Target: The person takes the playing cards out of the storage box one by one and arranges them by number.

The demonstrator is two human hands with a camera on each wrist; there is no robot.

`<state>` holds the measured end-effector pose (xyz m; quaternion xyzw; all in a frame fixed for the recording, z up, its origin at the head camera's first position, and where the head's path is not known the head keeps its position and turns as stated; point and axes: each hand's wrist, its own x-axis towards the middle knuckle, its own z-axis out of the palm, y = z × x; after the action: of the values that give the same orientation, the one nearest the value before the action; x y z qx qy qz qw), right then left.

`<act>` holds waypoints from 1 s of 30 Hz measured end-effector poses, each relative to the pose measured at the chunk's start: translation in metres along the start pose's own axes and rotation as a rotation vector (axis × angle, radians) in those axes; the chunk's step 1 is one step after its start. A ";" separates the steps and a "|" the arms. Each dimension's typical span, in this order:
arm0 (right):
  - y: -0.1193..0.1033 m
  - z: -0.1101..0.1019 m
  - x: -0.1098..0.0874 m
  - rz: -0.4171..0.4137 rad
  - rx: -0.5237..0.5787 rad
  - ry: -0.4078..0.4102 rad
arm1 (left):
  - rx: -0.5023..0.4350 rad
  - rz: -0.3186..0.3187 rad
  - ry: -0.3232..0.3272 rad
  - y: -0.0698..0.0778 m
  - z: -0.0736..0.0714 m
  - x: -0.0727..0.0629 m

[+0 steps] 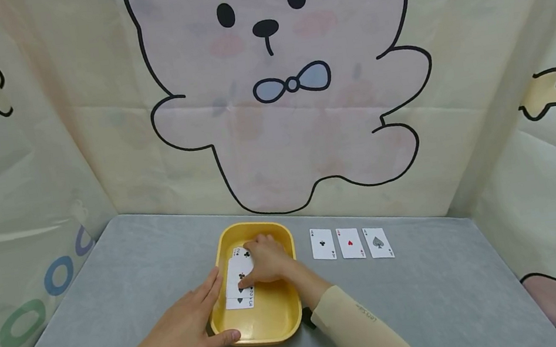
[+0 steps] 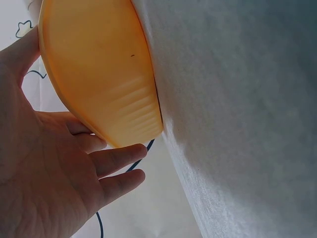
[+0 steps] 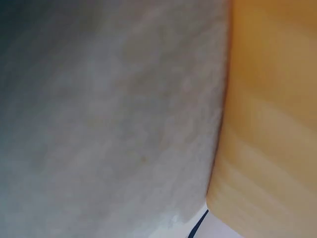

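Note:
Several white playing cards (image 1: 234, 286) lie overlapping, face up, in the left part of a yellow tray (image 1: 274, 319); club and spade marks show. My right hand (image 1: 271, 260) reaches into the tray and grips a card between its bent thumb and fingers; the hand covers part of the cards. My left hand (image 1: 188, 328) touches the tray's left rim, its fingers along the side and its thumb over the front corner. In the left wrist view, that hand (image 2: 54, 163) has two fingers extended beside the tray wall (image 2: 99, 59). The right wrist view shows no hand.
To the right of the tray, the ace of clubs (image 1: 322, 244), ace of hearts (image 1: 350, 244) and ace of spades (image 1: 378, 243) lie in a row. They rest on the grey tabletop (image 1: 433, 294). A cartoon-printed curtain (image 1: 296, 153) stands behind, with more on both sides.

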<state>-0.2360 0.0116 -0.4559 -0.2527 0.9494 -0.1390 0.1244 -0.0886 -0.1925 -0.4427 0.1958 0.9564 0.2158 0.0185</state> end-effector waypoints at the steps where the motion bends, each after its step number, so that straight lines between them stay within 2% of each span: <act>1: 0.000 0.000 0.000 0.002 -0.003 -0.003 | -0.001 0.002 0.002 0.000 0.000 0.000; 7: -0.002 -0.001 -0.002 -0.001 -0.033 -0.009 | 0.005 0.014 0.014 0.000 0.001 -0.001; 15: -0.005 0.003 -0.003 -0.024 -0.143 0.001 | 0.015 0.026 0.027 0.000 0.001 -0.002; 30: -0.002 0.007 -0.001 -0.024 -0.122 0.025 | 0.016 0.028 0.023 0.001 0.000 -0.002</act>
<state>-0.2323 0.0091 -0.4611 -0.2691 0.9546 -0.0856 0.0951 -0.0864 -0.1922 -0.4428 0.2068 0.9554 0.2108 0.0027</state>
